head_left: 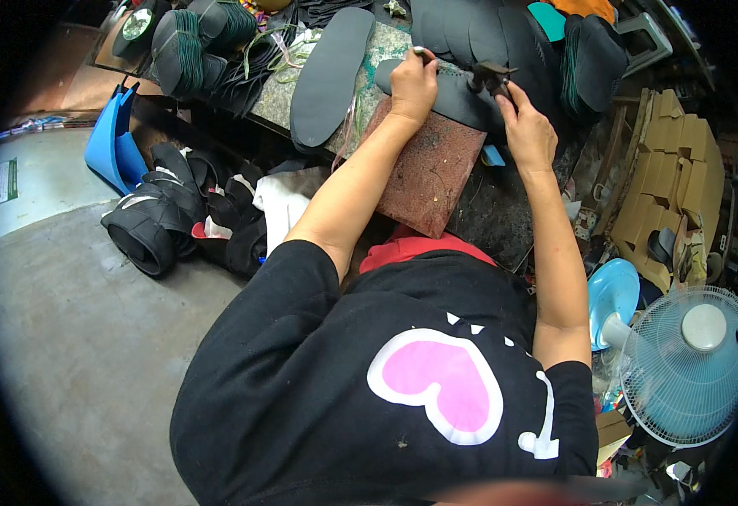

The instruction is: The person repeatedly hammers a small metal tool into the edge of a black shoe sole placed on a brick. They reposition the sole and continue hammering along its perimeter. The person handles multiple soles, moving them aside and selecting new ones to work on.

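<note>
My left hand (413,84) is closed around a thin metal tool (422,53), whose tip rests on a dark grey shoe sole (449,94) lying across the workbench. My right hand (527,128) grips a small black tool (491,78) pressed onto the same sole near its right end. The sole sits partly over a reddish-brown cutting board (432,173). Both forearms reach up from my black shirt with a pink heart.
Another dark sole (328,74) lies left of the board, with bundled black soles (188,46) behind. Black shoe uppers (175,219) and a blue piece (114,139) sit on the floor left. Cardboard boxes (660,177) and a blue fan (685,367) stand right.
</note>
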`<state>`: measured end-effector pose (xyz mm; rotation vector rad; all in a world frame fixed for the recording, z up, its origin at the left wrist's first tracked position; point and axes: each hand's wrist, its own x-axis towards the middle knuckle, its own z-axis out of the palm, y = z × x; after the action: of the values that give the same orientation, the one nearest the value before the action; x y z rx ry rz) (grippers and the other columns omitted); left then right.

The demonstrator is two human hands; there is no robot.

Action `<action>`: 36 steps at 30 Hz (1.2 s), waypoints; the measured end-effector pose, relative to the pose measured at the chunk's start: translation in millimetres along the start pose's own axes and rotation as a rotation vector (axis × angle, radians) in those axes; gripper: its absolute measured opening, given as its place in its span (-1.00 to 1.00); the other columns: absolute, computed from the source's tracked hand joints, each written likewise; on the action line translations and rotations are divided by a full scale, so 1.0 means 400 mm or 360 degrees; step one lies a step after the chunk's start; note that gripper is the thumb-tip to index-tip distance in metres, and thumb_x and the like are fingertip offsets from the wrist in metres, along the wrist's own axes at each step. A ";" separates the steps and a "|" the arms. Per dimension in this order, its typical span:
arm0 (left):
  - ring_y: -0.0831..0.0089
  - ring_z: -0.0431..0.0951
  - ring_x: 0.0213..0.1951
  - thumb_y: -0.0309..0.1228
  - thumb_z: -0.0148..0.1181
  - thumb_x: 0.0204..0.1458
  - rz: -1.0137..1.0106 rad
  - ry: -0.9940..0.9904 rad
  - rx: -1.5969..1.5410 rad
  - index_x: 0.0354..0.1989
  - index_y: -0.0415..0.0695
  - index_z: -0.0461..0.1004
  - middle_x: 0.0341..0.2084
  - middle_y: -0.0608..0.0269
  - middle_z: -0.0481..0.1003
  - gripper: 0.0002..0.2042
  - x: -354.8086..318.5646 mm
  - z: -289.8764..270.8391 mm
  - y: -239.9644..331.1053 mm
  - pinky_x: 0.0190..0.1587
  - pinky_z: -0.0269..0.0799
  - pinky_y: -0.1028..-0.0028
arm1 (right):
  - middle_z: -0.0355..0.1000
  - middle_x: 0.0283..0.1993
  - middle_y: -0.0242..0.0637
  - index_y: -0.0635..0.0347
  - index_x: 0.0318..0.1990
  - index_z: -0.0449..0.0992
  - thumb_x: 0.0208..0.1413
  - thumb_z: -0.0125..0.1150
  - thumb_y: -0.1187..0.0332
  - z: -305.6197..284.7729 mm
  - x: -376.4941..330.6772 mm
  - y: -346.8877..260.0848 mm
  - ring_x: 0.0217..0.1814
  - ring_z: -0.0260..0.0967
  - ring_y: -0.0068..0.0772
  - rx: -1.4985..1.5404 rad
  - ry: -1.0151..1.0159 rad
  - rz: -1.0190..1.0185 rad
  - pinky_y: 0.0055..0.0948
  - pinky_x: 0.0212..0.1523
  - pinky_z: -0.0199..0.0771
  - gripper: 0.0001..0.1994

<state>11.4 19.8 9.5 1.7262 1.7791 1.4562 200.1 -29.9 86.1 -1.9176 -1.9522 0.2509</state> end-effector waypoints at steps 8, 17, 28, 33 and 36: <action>0.44 0.64 -0.40 -0.56 0.14 0.12 -0.0411 -0.0082 -0.0760 -0.28 -0.32 0.41 -0.43 0.13 0.59 -0.91 -0.004 0.004 -0.006 -0.37 0.59 0.50 | 0.55 -0.25 -0.06 -0.18 0.10 0.48 0.20 0.02 -0.05 -0.002 -0.002 0.002 -0.16 0.51 0.05 0.0026 0.0009 0.0055 -0.10 -0.18 0.47 -0.61; -0.07 0.53 -0.37 -0.47 0.23 -0.01 0.0414 -0.0195 -0.0027 -0.32 -0.18 0.41 -0.44 -0.10 0.51 -0.86 0.006 0.003 0.001 -0.31 0.46 0.23 | 0.54 -0.40 -0.23 0.05 0.07 0.51 0.17 0.24 0.17 -0.095 0.012 -0.072 -0.43 0.49 -0.44 0.0716 0.0664 -0.0702 -0.49 -0.40 0.44 -0.65; 0.33 0.63 -0.42 -0.56 0.10 0.13 -0.0527 0.0127 -0.1016 -0.28 -0.27 0.39 -0.45 0.09 0.57 -0.94 -0.003 0.006 0.010 -0.34 0.55 0.44 | 0.55 -0.26 -0.04 -0.20 0.12 0.46 0.21 -0.01 -0.05 0.019 0.001 0.024 -0.18 0.52 0.05 -0.0046 -0.0075 0.0119 -0.11 -0.19 0.48 -0.60; 0.47 0.61 -0.41 -0.59 0.10 0.13 -0.0498 0.0029 -0.0943 -0.26 -0.30 0.39 -0.38 0.14 0.58 -0.94 -0.004 -0.009 -0.013 -0.31 0.58 0.52 | 0.55 -0.27 -0.04 -0.21 0.12 0.46 0.20 0.00 -0.06 0.033 -0.001 0.038 -0.18 0.52 0.05 -0.0068 -0.0062 0.0099 -0.11 -0.18 0.49 -0.59; 0.48 0.62 -0.39 -0.58 0.13 0.12 -0.0413 -0.0068 -0.0737 -0.26 -0.31 0.40 -0.39 0.13 0.58 -0.92 -0.002 -0.011 -0.019 -0.32 0.59 0.54 | 0.55 -0.27 -0.05 -0.20 0.11 0.48 0.20 0.00 -0.08 0.025 0.004 0.034 -0.19 0.52 0.05 -0.0046 -0.0023 0.0062 -0.10 -0.19 0.49 -0.59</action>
<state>3.9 18.7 5.0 1.2370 1.4317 1.5476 208.5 -26.3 71.8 -1.9789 -1.9391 0.2495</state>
